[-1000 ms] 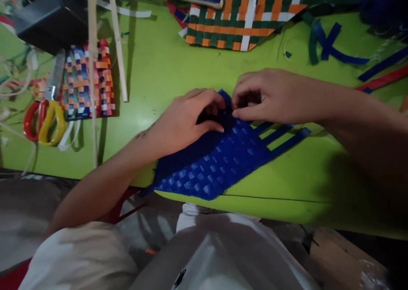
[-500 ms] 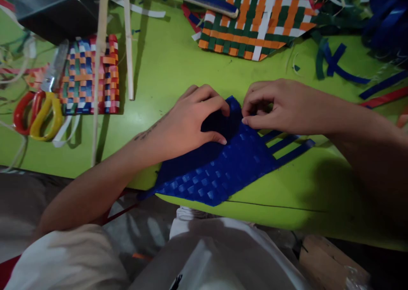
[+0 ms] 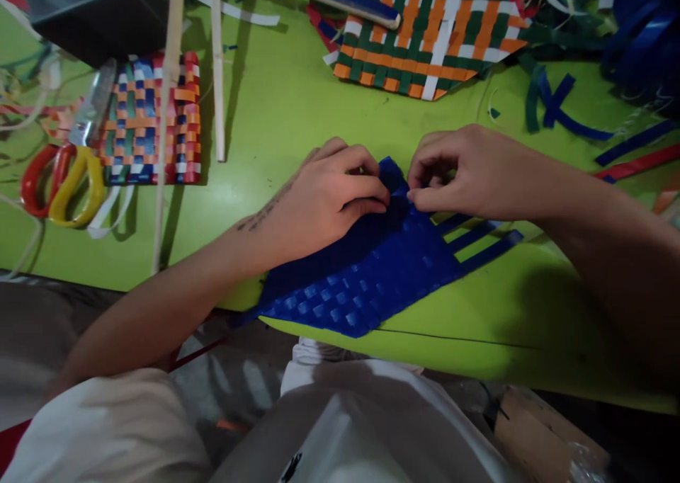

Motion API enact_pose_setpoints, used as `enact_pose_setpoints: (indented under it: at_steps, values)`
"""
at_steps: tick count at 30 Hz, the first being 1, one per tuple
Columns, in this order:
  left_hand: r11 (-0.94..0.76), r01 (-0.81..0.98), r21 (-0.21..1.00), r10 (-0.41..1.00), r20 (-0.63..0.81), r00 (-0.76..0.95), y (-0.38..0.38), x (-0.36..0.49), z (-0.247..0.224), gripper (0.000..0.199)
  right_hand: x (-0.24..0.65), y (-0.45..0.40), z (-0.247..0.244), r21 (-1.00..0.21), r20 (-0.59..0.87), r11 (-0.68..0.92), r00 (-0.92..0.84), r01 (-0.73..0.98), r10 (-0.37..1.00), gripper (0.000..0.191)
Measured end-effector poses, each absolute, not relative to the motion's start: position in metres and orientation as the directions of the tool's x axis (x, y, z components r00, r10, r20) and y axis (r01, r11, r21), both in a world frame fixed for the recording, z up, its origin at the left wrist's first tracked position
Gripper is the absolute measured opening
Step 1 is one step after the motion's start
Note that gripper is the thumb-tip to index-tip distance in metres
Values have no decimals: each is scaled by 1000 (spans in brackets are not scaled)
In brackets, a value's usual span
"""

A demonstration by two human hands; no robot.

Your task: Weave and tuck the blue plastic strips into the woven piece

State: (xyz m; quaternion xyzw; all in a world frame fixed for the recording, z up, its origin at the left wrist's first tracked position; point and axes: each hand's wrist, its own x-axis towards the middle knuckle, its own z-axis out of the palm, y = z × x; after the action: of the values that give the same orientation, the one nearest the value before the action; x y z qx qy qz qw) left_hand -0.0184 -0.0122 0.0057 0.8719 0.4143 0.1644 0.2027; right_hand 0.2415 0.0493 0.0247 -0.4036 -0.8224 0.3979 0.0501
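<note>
A woven blue mat [image 3: 340, 292] lies at the front edge of the green table, with loose blue strips [image 3: 486, 246] sticking out to its right. My left hand [image 3: 340, 192] rests over the mat's upper part, thumb and fingertips pinched together at the weave. Just to the right, my right hand [image 3: 446, 171] has its fingers curled and its thumb and forefinger closed on the mat's upper right edge. The fingers hide part of the blue weave between them.
Scissors [image 3: 79, 157] lie at the left beside a multicoloured woven square [image 3: 143, 129] crossed by a thin wooden stick [image 3: 166, 115]. Behind them sits a black box [image 3: 100, 15]. An orange, green and white woven piece [image 3: 409, 44] and scattered strips [image 3: 563, 108] lie at the back.
My left thumb and fingers have come together from a wide gap into a pinch on the blue weave. My right hand stays at the mat's edge, shifted very slightly.
</note>
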Motion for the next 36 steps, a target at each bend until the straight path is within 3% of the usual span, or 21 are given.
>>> enact_pose_setpoints:
  at_steps: [6, 16, 28, 36]
  values:
    - [-647, 635, 422, 723, 73, 687, -7, -15, 9, 35, 237, 52, 26, -645, -271, 381, -664, 662, 697, 11]
    - [-649, 665, 369, 713, -7, 701, -1, -2, 18, 31, 240, 52, 26, -657, -257, 349, -634, 668, 729, 5]
    - [-626, 658, 418, 716, -26, 698, 2, 1, 19, 25, 243, 57, 28, -691, -271, 368, -695, 622, 665, 15]
    - [-591, 676, 439, 735, -51, 676, 2, 2, 18, 25, 240, 55, 31, -643, -287, 381, -669, 665, 685, 14]
